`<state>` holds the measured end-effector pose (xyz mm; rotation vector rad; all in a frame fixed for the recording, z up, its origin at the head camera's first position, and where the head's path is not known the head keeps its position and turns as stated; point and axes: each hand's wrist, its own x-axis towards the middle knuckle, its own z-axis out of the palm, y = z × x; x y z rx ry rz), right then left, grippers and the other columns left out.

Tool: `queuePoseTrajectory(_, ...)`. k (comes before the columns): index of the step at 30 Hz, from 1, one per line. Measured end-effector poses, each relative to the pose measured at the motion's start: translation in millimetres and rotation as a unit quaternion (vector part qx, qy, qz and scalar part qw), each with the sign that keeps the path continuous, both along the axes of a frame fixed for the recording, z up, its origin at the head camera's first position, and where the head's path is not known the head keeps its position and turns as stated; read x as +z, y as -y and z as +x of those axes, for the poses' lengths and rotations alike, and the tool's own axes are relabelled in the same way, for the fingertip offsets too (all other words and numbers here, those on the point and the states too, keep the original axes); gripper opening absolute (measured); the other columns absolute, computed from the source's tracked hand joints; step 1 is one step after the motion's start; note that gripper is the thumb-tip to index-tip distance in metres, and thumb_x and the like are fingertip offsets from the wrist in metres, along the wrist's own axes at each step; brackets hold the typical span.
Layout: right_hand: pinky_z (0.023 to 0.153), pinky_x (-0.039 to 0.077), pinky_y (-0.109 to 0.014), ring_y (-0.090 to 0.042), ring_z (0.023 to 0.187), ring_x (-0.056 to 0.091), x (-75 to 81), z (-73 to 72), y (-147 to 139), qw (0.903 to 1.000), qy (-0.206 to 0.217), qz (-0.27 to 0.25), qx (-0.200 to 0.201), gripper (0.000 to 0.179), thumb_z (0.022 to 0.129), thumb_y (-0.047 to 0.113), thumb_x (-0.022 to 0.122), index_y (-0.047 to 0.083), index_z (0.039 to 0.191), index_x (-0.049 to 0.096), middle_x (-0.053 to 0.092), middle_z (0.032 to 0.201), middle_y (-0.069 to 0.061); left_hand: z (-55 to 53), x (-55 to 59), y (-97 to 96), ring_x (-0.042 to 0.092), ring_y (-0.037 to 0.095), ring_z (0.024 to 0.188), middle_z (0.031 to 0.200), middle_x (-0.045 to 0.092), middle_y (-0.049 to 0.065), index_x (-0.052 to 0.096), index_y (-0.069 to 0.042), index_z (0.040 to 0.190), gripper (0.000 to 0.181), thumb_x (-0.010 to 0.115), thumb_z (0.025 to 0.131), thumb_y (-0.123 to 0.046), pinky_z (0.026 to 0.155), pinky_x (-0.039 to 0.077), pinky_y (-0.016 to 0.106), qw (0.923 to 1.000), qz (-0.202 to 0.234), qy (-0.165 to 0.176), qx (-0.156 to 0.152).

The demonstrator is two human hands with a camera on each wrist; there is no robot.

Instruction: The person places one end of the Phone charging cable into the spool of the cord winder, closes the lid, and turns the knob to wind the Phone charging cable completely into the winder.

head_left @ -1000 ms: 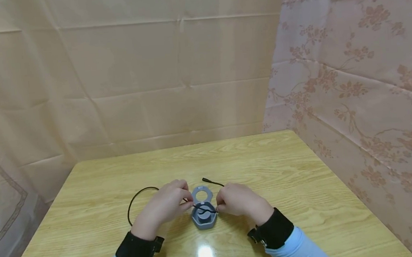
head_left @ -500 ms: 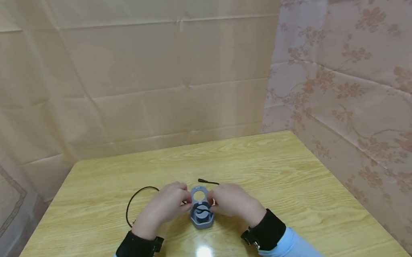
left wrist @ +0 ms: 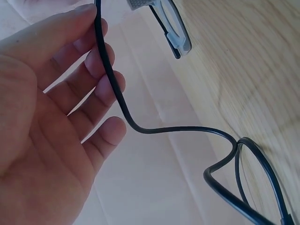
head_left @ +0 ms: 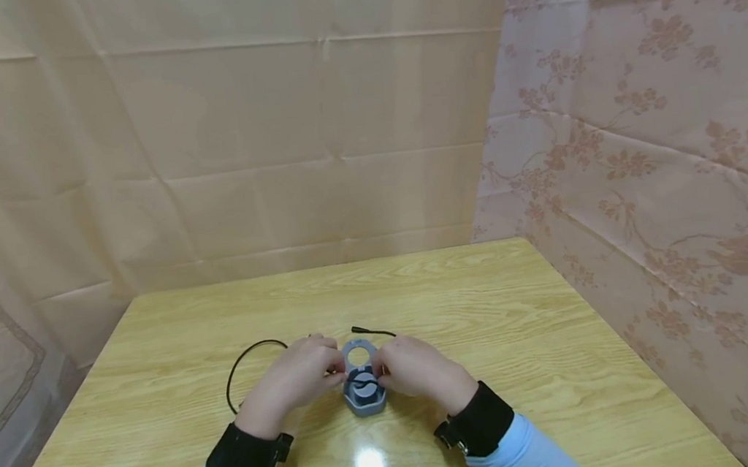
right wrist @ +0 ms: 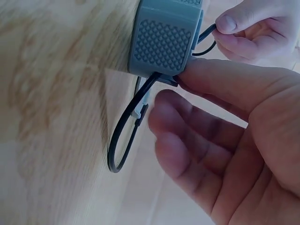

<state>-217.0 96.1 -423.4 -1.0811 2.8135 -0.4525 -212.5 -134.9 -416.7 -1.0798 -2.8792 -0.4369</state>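
A grey-blue six-sided cable winder (head_left: 364, 401) sits on the table with its ring-shaped lid (head_left: 359, 355) swung back. Black cable lies across its inside, around the round core. My left hand (head_left: 306, 372) is at its left side, pinching the black cable (left wrist: 110, 75) between thumb and index finger. On the other side, my right hand (head_left: 414, 366) has its thumb at the winder's edge, pinching the cable there. The fingertips of that pinch are partly hidden behind the winder's corner (right wrist: 161, 47) in the right wrist view. A short cable end (head_left: 371, 330) with a plug points left behind the right hand.
A long loop of the same cable (head_left: 229, 384) curves out to the left of my left hand. The wood-grain table (head_left: 458, 293) ends at a beige cloth (head_left: 276, 160) behind and a flowered cloth (head_left: 642, 205) on the right.
My right hand has moved left, bringing its cable close against the winder's right side. The plug end shifted left with it. My left hand keeps its pinch, almost still.
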Motion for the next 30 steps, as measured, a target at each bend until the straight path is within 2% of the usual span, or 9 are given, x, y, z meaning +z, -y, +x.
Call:
queuePoseTrajectory(8,0.065,0.045,-0.024,-0.005,0.067,0.053,-2.3,1.2,0.9,0.9998,0.011,-0.011,-0.01,0.014,0.09,0.013,0.079,0.019,0.079,0.073,0.059,0.074,0.015,1.3,2.0,0.4,0.044,0.01,0.067,0.071,0.049,-0.014,0.075,-0.022,0.078,0.014,0.08,0.09,-0.021,0.064,0.039,0.028,1.0,0.001,0.002,-0.009)
queuePoseTrajectory(12,0.063,0.045,-0.024,-0.005,0.066,0.052,-4.3,1.1,1.6,0.9997,0.014,-0.008,-0.019,0.014,0.09,0.014,0.079,0.02,0.078,0.073,0.058,0.073,0.015,3.3,3.2,-0.7,0.044,0.009,0.065,0.068,0.049,-0.013,0.072,-0.021,0.072,0.02,0.079,0.09,-0.019,0.061,0.039,0.027,0.9999,-0.003,0.014,-0.007)
queuePoseTrajectory(20,0.063,0.045,-0.024,-0.006,0.065,0.052,-5.3,1.9,2.2,0.9996,0.011,-0.011,-0.024,0.014,0.088,0.014,0.079,0.019,0.077,0.073,0.058,0.072,0.015,5.9,-0.7,-3.5,0.041,0.004,0.055,0.062,0.048,-0.013,0.069,-0.014,0.066,0.026,0.077,0.091,-0.013,0.053,0.036,0.025,0.9954,0.02,0.092,0.016)
queuePoseTrajectory(26,0.062,0.045,-0.024,-0.006,0.064,0.052,-4.8,2.2,2.1,0.9993,0.02,-0.01,-0.03,0.015,0.089,0.014,0.079,0.02,0.076,0.072,0.057,0.072,0.014,6.6,-4.5,-6.6,0.043,0.005,0.055,0.062,0.052,-0.013,0.072,-0.015,0.066,0.025,0.077,0.091,-0.012,0.053,0.038,0.025,0.9931,0.017,0.113,0.028)
queuePoseTrajectory(30,0.061,0.045,-0.024,-0.006,0.064,0.051,-4.2,2.2,2.2,0.9993,0.02,-0.008,-0.031,0.016,0.089,0.014,0.079,0.02,0.076,0.072,0.057,0.07,0.014,6.9,-6.7,-6.0,0.037,0.005,0.05,0.056,0.042,-0.013,0.068,-0.013,0.061,0.032,0.075,0.092,-0.011,0.05,0.031,0.024,0.9903,0.023,0.13,0.042)
